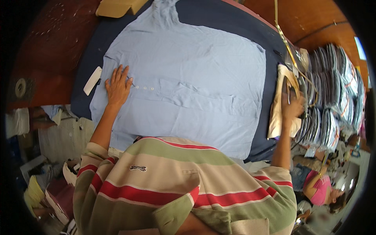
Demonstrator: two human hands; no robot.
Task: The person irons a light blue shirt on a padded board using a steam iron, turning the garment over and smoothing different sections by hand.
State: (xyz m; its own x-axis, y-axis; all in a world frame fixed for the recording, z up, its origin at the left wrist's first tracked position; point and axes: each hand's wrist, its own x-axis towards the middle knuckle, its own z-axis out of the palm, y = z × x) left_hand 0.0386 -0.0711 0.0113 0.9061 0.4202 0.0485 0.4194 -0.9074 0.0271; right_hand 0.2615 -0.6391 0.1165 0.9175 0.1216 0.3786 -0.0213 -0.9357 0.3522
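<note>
A light blue shirt (188,74) lies spread flat on a dark blue padded table (219,17), its button placket running across the middle. My left hand (117,85) presses flat on the shirt near the collar end, fingers apart, next to a row of small buttons (145,88). My right hand (293,107) reaches to the table's right edge and grips the handle of an iron (291,84), which rests on a cream folded cloth (279,113).
A white flat card (93,80) lies at the table's left edge. Stacks of folded, bagged shirts (337,90) stand at the right. A cord (284,37) runs up from the iron. A person in pink (323,188) sits at lower right.
</note>
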